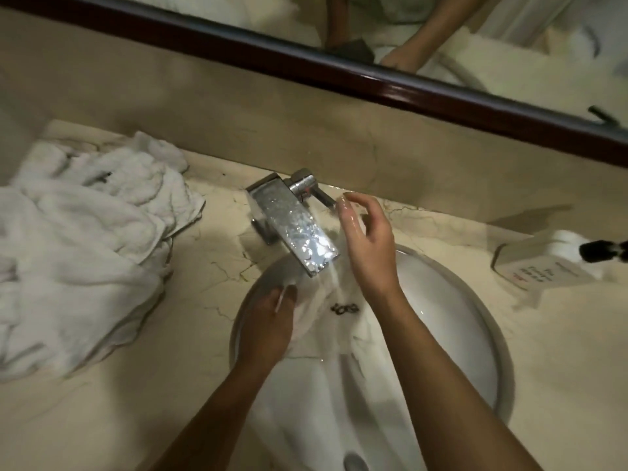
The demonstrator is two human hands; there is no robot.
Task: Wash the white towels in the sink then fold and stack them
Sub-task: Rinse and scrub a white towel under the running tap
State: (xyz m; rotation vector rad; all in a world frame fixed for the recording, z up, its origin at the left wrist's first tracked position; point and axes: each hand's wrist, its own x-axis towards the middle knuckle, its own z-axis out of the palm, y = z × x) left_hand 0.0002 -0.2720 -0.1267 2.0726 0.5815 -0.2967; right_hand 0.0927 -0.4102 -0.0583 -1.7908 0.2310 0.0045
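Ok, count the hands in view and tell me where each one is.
2. The left hand grips the wet towel in the sink; the right hand hovers open beside the faucet. Mirror reflections not counted.

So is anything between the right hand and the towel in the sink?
Nothing solid: the right hand hangs open above the towel, with only the faucet's running water beside it. The left hand already holds the towel.

We see our 2 forearms bare from the lower edge of the frame up to the wrists, no sleeves, watch or rings on either, the left hand (pixel 268 321) at lower centre and the right hand (pixel 368 246) at centre glistening wet, its fingernails plain and unpainted.
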